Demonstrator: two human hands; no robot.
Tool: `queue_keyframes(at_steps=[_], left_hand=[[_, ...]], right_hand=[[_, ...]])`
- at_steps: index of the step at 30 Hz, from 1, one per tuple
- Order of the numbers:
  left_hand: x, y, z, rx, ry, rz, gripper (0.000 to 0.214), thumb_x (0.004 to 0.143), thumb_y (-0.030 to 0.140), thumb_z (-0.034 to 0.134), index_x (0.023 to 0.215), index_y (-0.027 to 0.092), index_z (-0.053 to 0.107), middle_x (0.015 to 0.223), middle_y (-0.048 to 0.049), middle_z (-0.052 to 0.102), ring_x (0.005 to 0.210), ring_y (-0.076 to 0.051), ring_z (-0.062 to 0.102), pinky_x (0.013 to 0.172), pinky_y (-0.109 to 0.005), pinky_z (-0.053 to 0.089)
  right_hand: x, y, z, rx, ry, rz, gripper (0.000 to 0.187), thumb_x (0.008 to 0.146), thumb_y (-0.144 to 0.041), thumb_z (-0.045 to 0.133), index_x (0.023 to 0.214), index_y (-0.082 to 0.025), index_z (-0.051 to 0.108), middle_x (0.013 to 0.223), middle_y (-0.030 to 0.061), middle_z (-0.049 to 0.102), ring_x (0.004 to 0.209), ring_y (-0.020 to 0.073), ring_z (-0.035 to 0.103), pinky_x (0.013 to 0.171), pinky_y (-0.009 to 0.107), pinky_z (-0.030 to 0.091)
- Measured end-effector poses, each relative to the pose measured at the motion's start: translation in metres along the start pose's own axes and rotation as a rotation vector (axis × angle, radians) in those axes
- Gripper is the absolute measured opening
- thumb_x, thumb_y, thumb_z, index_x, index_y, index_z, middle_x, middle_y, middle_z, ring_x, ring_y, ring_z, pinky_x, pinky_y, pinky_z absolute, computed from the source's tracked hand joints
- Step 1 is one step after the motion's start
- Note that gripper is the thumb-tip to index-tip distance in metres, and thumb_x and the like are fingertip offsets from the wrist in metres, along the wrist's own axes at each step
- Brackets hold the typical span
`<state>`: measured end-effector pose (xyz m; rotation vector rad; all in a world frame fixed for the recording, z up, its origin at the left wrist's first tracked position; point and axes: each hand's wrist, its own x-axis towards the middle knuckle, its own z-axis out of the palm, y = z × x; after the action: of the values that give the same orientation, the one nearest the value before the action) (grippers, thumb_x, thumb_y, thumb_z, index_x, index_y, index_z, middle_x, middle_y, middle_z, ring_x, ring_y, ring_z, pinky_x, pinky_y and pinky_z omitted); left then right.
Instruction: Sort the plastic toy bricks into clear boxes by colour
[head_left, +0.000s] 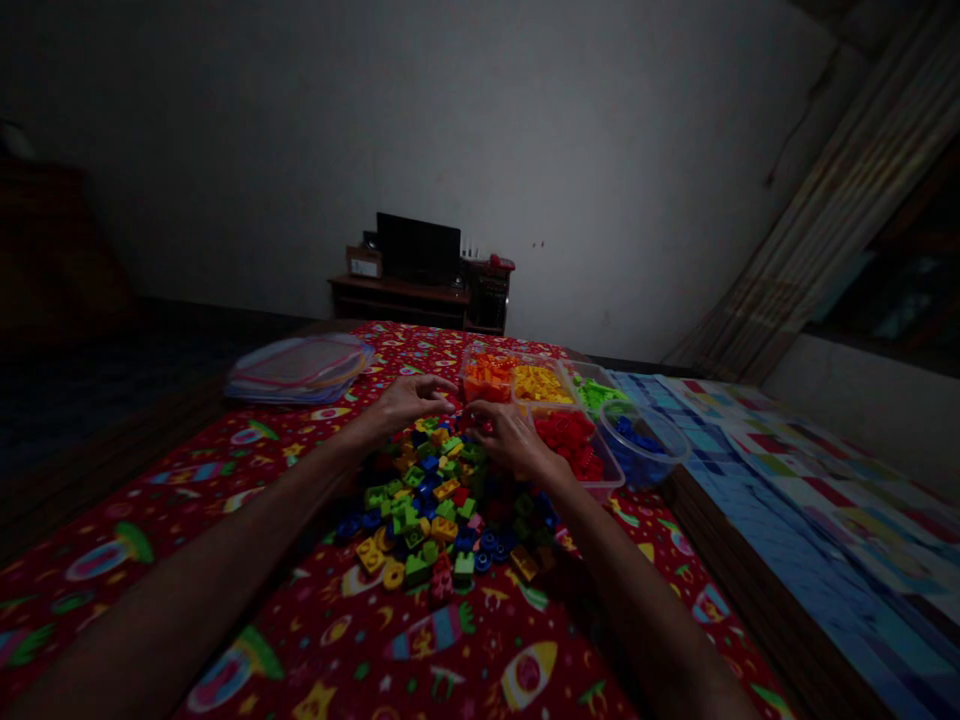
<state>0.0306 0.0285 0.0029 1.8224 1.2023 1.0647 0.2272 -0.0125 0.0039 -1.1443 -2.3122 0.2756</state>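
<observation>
A heap of mixed toy building bricks [427,500] in yellow, green, blue and red lies on the red patterned cloth in front of me. Over the far side of the heap, my left hand [405,402] has its fingers bent toward the right. Close by, my right hand [510,436] is closed with its fingertips pointing left, almost meeting the left ones. Whatever either hand holds is too dark and small to name. Just beyond my right hand stand clear tubs of orange bricks [491,375], yellow bricks [540,384], and red bricks [570,445].
Green bricks [595,394] fill another tub, and a round tub [667,458] holds blue bricks. Stacked plastic lids [300,368] lie at the left on the red cloth [330,640]. A monitor [418,248] stands on a desk by the wall. Patterned bedding [810,480] spreads at the right.
</observation>
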Motion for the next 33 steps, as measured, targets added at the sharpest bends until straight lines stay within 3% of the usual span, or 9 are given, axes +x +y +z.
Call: queue_keyframes(at_steps=[6, 10, 14, 18, 22, 25, 29, 33], left_hand=[[-0.004, 0.003, 0.004, -0.075, -0.049, 0.024, 0.045, 0.060, 0.043, 0.072, 0.096, 0.016, 0.069, 0.078, -0.0018, 0.071, 0.077, -0.021, 0.067, 0.073, -0.032, 0.053], [-0.008, 0.009, 0.016, -0.096, -0.101, 0.022, 0.042, 0.061, 0.043, 0.071, 0.091, 0.015, 0.069, 0.074, -0.0020, 0.070, 0.073, -0.021, 0.067, 0.072, -0.033, 0.053], [-0.008, 0.013, 0.023, -0.121, -0.087, 0.021, 0.044, 0.060, 0.049, 0.069, 0.089, 0.015, 0.068, 0.078, -0.0036, 0.071, 0.075, -0.022, 0.067, 0.070, -0.035, 0.054], [-0.003, 0.009, 0.009, 0.047, 0.022, 0.068, 0.046, 0.068, 0.055, 0.061, 0.092, 0.016, 0.069, 0.079, -0.0047, 0.072, 0.076, -0.022, 0.066, 0.071, -0.034, 0.053], [0.001, 0.002, -0.013, 0.199, 0.046, 0.094, 0.045, 0.073, 0.053, 0.053, 0.091, 0.016, 0.070, 0.081, -0.0067, 0.072, 0.078, -0.023, 0.067, 0.073, -0.033, 0.052], [0.002, -0.005, -0.021, 0.342, 0.049, 0.089, 0.044, 0.073, 0.053, 0.051, 0.091, 0.018, 0.072, 0.090, -0.0078, 0.073, 0.086, -0.025, 0.066, 0.078, -0.032, 0.051], [0.001, -0.020, -0.013, 0.480, -0.015, 0.052, 0.053, 0.074, 0.058, 0.048, 0.100, 0.018, 0.071, 0.109, -0.0093, 0.071, 0.102, -0.029, 0.063, 0.091, -0.035, 0.046], [0.002, -0.038, 0.008, 0.379, -0.067, 0.039, 0.060, 0.071, 0.062, 0.051, 0.109, 0.019, 0.068, 0.124, -0.0095, 0.064, 0.118, -0.029, 0.055, 0.101, -0.034, 0.040]], right_hand=[[0.005, 0.008, 0.006, 0.031, 0.141, 0.140, 0.022, 0.086, -0.030, 0.054, 0.100, -0.015, 0.060, 0.085, 0.0054, 0.066, 0.077, 0.0161, 0.059, 0.069, 0.026, 0.041], [0.002, 0.005, 0.005, 0.048, 0.070, 0.034, 0.036, 0.085, -0.025, 0.056, 0.119, -0.014, 0.053, 0.095, 0.0071, 0.067, 0.083, 0.0158, 0.060, 0.071, 0.025, 0.040], [0.001, 0.004, -0.012, -0.108, 0.026, 0.071, 0.022, 0.089, -0.028, 0.050, 0.099, -0.013, 0.064, 0.078, 0.0052, 0.066, 0.070, 0.0138, 0.057, 0.063, 0.023, 0.036], [-0.004, 0.019, -0.043, -0.298, 0.068, 0.232, 0.023, 0.089, -0.030, 0.050, 0.088, -0.014, 0.066, 0.078, 0.0068, 0.066, 0.068, 0.0134, 0.055, 0.061, 0.023, 0.035], [-0.013, 0.044, -0.066, -0.407, 0.076, 0.376, 0.025, 0.088, -0.034, 0.052, 0.095, -0.016, 0.067, 0.087, 0.0097, 0.068, 0.079, 0.0177, 0.059, 0.065, 0.025, 0.038], [-0.015, 0.050, -0.073, -0.462, 0.189, 0.431, 0.026, 0.089, -0.033, 0.049, 0.101, -0.017, 0.067, 0.096, 0.0101, 0.069, 0.087, 0.0196, 0.060, 0.071, 0.027, 0.040], [-0.010, 0.034, -0.068, -0.414, 0.262, 0.368, 0.026, 0.090, -0.028, 0.044, 0.096, -0.018, 0.067, 0.093, 0.0089, 0.069, 0.083, 0.0180, 0.060, 0.071, 0.027, 0.039], [-0.002, 0.015, -0.044, -0.326, 0.088, 0.226, 0.027, 0.088, -0.018, 0.042, 0.079, -0.016, 0.067, 0.075, 0.0070, 0.065, 0.067, 0.0153, 0.055, 0.062, 0.025, 0.036]])
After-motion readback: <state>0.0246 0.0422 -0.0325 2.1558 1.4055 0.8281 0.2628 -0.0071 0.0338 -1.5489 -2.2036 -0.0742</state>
